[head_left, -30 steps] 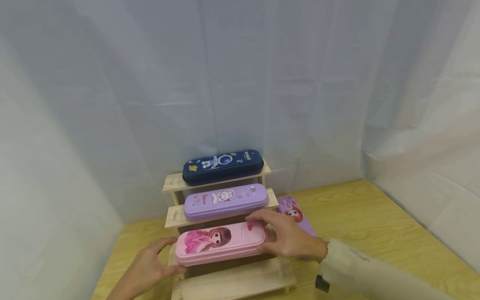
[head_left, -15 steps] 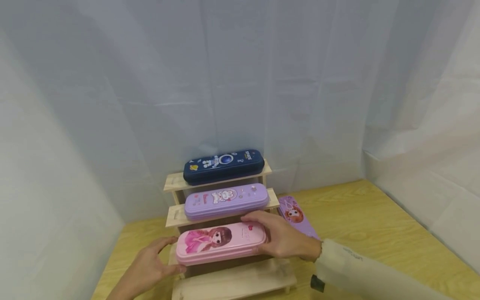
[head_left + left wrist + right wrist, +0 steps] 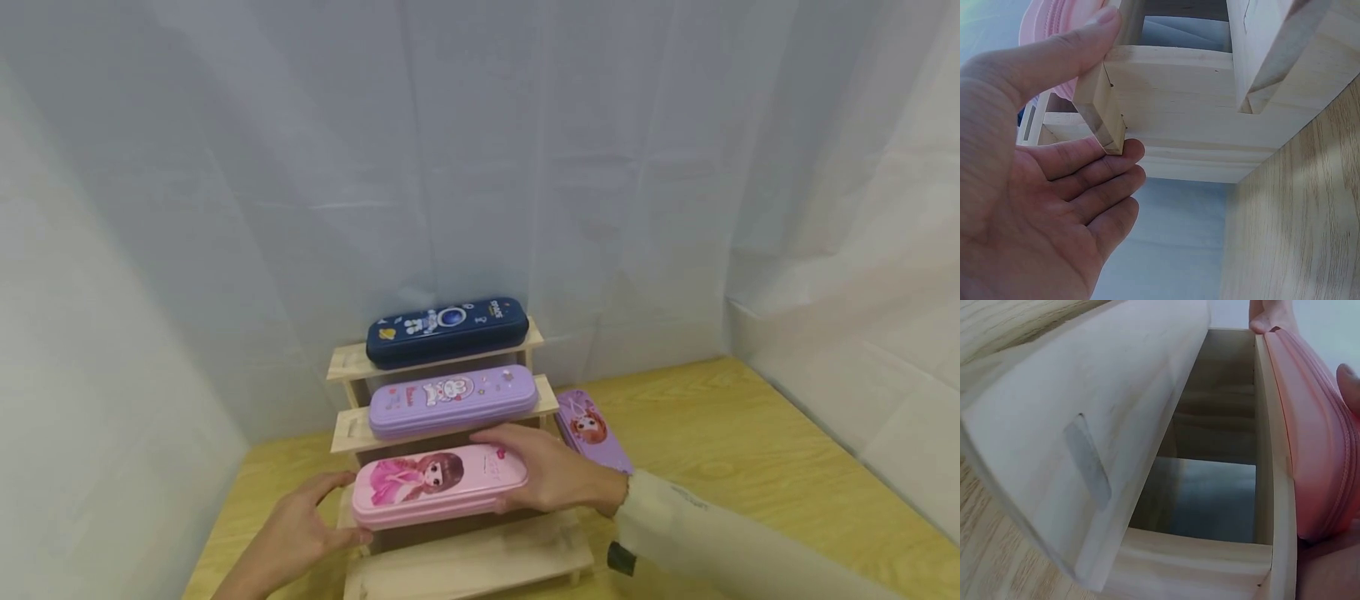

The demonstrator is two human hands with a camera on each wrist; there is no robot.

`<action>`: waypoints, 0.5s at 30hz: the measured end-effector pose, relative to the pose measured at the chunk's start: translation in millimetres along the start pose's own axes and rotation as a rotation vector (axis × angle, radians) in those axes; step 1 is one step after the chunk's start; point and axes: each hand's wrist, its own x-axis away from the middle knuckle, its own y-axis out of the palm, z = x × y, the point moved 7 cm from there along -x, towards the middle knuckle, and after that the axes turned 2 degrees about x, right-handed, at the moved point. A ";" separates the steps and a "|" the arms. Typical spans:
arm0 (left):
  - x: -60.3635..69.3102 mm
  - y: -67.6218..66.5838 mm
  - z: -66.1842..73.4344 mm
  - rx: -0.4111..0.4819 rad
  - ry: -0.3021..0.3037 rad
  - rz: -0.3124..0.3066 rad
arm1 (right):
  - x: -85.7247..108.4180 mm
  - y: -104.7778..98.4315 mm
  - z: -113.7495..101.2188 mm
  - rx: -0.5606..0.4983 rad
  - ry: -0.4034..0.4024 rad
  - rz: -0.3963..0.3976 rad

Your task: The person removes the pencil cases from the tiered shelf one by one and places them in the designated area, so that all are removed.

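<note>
A pink pencil case [image 3: 442,486] with a doll picture lies on the third step of a wooden stepped rack [image 3: 468,558]. My right hand [image 3: 551,468] grips its right end, thumb on the near side and fingers on the far side. At the left end, my left hand [image 3: 288,533] holds the end of the same step; in the left wrist view the thumb lies on the step's front, by the case, and fingertips touch the board [image 3: 1100,112] from below. On the steps above lie a purple pencil case [image 3: 453,402] and a dark blue space pencil case [image 3: 447,333].
Beside the rack on the right, another purple case [image 3: 592,429] with a doll face lies on the wood-grain table [image 3: 690,433]. Pale sheeting [image 3: 480,167] hangs behind and on both sides. The rack's lowest board stands nearest the front.
My right hand has slid slightly left along the pink pencil case, farther over its right end. My left hand has stayed where it was, and the case has barely moved.
</note>
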 end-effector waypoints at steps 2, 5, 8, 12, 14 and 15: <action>0.1 0.5 -0.4 0.002 -0.012 -0.009 | -1.0 1.4 1.8 -0.009 0.016 -0.015; 0.5 1.3 -1.0 0.004 -0.030 -0.021 | -1.4 2.7 2.7 -0.023 0.006 -0.022; 1.0 1.6 -1.3 0.004 -0.045 -0.029 | -1.0 3.9 4.5 -0.034 -0.003 -0.023; 1.2 1.5 -1.6 0.002 -0.057 -0.036 | -1.6 4.5 6.5 -0.044 0.009 -0.021; 0.9 1.3 -1.7 0.004 -0.057 -0.035 | -2.4 4.7 7.3 -0.040 0.028 -0.018; 0.8 1.2 -1.7 0.004 -0.056 -0.034 | -2.6 4.7 7.8 -0.043 0.041 -0.017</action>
